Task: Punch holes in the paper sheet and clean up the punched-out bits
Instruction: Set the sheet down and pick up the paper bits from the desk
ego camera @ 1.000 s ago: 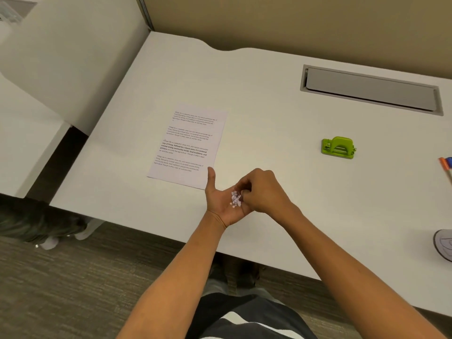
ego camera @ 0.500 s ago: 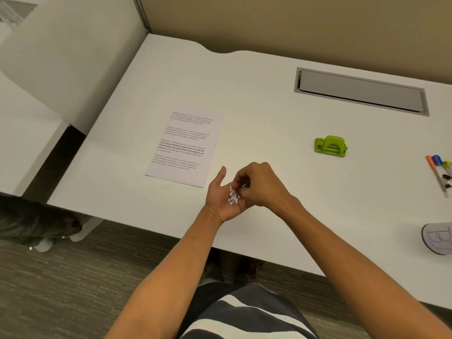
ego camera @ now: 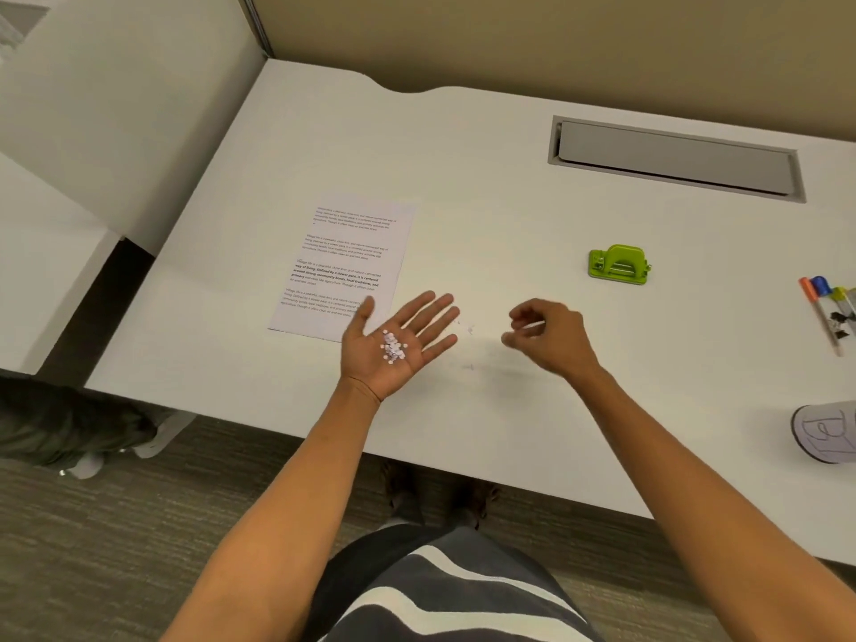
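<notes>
A printed paper sheet (ego camera: 345, 266) lies flat on the white desk (ego camera: 486, 215). My left hand (ego camera: 398, 342) is held palm up just right of the sheet's near corner, fingers straight, with a small heap of white punched-out bits (ego camera: 393, 347) on the palm. My right hand (ego camera: 549, 333) hovers to its right with fingers loosely curled and blurred; whether it pinches a bit I cannot tell. A few tiny bits (ego camera: 468, 329) lie on the desk between the hands. The green hole punch (ego camera: 618, 265) sits further right.
A grey cable-tray lid (ego camera: 674, 157) is set into the desk at the back. Several markers and binder clips (ego camera: 829, 310) lie at the right edge, with a round drawn-on paper object (ego camera: 827, 433) nearer. A partition wall stands on the left.
My right hand has left my left palm and moved right, over the desk. The left hand has flattened out with the bits still on it.
</notes>
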A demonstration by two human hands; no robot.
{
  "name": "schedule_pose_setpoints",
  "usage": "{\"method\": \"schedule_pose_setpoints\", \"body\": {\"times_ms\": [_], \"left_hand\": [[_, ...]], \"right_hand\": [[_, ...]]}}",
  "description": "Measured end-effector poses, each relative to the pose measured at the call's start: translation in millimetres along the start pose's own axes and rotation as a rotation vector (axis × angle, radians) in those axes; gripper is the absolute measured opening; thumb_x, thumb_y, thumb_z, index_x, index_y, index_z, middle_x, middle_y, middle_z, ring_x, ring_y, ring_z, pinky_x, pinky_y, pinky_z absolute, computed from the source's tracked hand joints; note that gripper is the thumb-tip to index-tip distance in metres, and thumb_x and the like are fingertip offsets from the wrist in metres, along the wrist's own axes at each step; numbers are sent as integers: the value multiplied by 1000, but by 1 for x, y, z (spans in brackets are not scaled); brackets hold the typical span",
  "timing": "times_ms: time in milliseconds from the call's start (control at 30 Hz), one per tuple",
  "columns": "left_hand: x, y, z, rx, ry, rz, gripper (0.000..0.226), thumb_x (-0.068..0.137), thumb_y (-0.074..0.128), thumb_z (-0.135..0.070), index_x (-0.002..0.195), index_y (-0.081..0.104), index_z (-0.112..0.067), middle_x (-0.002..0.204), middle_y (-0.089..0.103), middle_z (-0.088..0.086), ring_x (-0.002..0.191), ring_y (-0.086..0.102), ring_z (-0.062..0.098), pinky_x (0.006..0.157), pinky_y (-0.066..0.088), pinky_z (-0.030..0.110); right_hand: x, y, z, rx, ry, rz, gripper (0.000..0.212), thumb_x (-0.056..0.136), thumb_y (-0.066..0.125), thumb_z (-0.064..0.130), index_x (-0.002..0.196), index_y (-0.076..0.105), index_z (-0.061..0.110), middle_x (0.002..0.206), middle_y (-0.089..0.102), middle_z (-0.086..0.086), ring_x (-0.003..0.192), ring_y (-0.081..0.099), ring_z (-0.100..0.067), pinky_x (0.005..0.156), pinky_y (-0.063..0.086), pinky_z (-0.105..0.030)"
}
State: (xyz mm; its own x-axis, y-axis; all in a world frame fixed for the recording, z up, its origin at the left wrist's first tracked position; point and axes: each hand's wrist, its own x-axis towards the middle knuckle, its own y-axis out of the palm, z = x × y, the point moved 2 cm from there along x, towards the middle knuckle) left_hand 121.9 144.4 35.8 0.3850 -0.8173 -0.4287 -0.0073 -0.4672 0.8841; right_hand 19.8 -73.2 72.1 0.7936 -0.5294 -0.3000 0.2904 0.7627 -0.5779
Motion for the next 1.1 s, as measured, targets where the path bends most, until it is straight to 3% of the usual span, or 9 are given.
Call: {"method": "schedule_pose_setpoints", "body": {"times_ms": [100, 200, 433, 533, 667, 733, 833, 1000, 1100], "left_hand": [[-3, 2, -7, -18, 8, 111, 100, 86, 46, -72, 155, 17, -5, 160, 19, 23, 148, 17, 42, 119, 4, 63], [-4, 0, -7, -20, 5, 186, 110, 79, 47, -80, 155, 12, -8, 162, 15, 21, 149, 14, 41, 119, 3, 62], [-12, -3, -19, -19, 44, 231, 113, 79, 44, -83, 154, 18, -4, 162, 13, 22, 149, 11, 42, 120, 4, 60], [-16, -6, -25, -15, 62, 220, 110, 80, 44, -81, 154, 19, -4, 162, 14, 21, 149, 11, 42, 120, 3, 59], [-18, -14, -25, -40, 58, 163, 100, 87, 39, -76, 154, 21, -4, 160, 18, 23, 148, 16, 43, 120, 8, 60], [-18, -18, -24, -44, 57, 133, 95, 89, 39, -74, 154, 23, -6, 160, 20, 23, 148, 18, 43, 120, 11, 60], [-17, -20, -22, -52, 52, 118, 91, 89, 42, -72, 152, 28, -8, 159, 23, 23, 147, 20, 44, 118, 14, 61], [-14, -24, -22, -70, 59, 99, 90, 88, 45, -71, 152, 31, -9, 158, 25, 24, 146, 22, 45, 117, 16, 62], [-11, -24, -22, -85, 65, 84, 90, 87, 46, -70, 152, 28, -11, 157, 27, 24, 145, 24, 45, 117, 18, 62]], "right_hand": [[-4, 22, -40, -100, 133, 79, 27, 72, 80, 6, 98, 72, 8, 93, 72, -7, 81, 74, -25, 72, 54, -22], [-5, 43, -56, -126, 159, -28, 21, 77, 64, -1, 95, 72, 3, 90, 72, -8, 85, 71, -27, 81, 56, -29], [29, 83, -22, 1, 59, 92, 25, 82, 58, -5, 99, 73, 4, 96, 75, -12, 90, 72, -23, 83, 51, -18], [43, 74, -16, -27, -18, -17, 31, 83, 50, -8, 100, 74, 3, 100, 76, -13, 95, 71, -25, 85, 49, -18], [62, 69, -16, -363, -209, 59, 38, 92, 47, -2, 125, 64, 4, 132, 62, -13, 121, 56, -30, 98, 49, -37], [62, 79, -17, -610, -298, 213, 48, 93, 45, 1, 140, 51, 6, 147, 47, -11, 133, 41, -31, 98, 49, -43], [44, 96, -24, -812, -444, 221, 50, 93, 42, 1, 144, 43, 2, 152, 38, -13, 135, 35, -34, 92, 51, -44], [1, 106, -38, -672, -619, 144, 46, 84, 50, -11, 130, 55, -9, 132, 56, -22, 120, 52, -41, 75, 57, -49], [2, 87, -47, -418, -440, 30, 54, 86, 55, 0, 140, 50, 2, 141, 49, -15, 127, 48, -29, 92, 53, -39]]}}
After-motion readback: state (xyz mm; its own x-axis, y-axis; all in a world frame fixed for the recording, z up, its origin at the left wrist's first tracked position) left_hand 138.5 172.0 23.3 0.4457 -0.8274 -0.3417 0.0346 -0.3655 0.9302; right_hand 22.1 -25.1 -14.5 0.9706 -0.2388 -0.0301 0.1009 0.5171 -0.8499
